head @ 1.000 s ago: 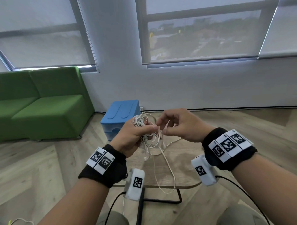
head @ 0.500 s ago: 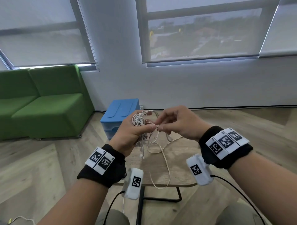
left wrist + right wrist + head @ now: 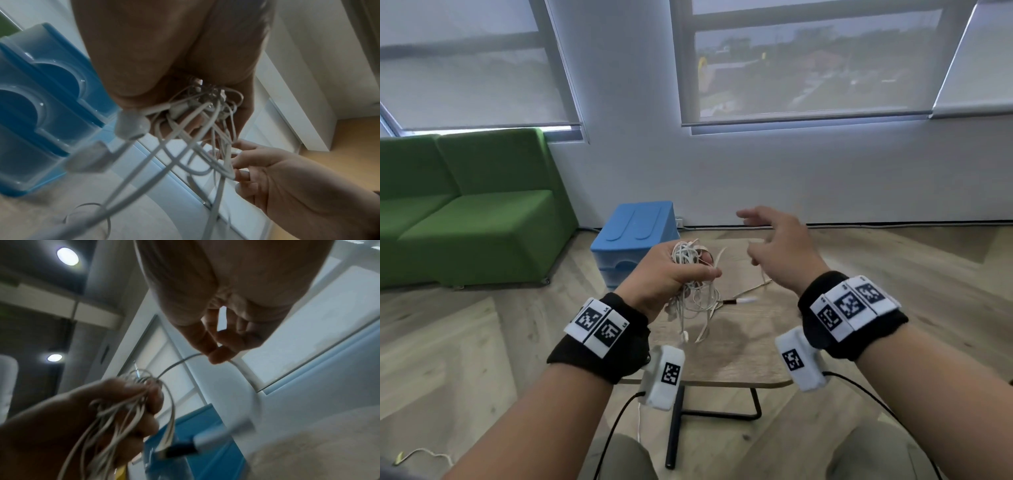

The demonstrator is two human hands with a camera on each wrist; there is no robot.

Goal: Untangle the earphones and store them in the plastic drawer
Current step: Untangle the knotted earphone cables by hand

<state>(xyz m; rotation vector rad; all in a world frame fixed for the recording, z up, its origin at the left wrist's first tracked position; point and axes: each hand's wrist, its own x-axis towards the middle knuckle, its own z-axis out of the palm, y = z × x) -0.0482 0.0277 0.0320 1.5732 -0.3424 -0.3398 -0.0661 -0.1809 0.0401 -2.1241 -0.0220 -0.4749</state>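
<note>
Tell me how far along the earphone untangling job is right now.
Done: nothing finished yet. In hand: the left hand grips the bundled earphones, loops dangling over the table; the right hand pinches one strand, pulling it away from the bundle. Left: free the remaining tangle, then put the earphones in the blue plastic drawer, which looks closed.

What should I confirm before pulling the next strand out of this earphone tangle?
1. Left hand grips the earphones securely: ok.
2. Right hand pinches a single strand: ok in the right wrist view.
3. Earphones untangled: not ok, loops are knotted in the fist.
4. Plug free of the knot: cannot tell, it is blurred.
5. Plastic drawer open for storing: not ok, its fronts look shut.
</note>
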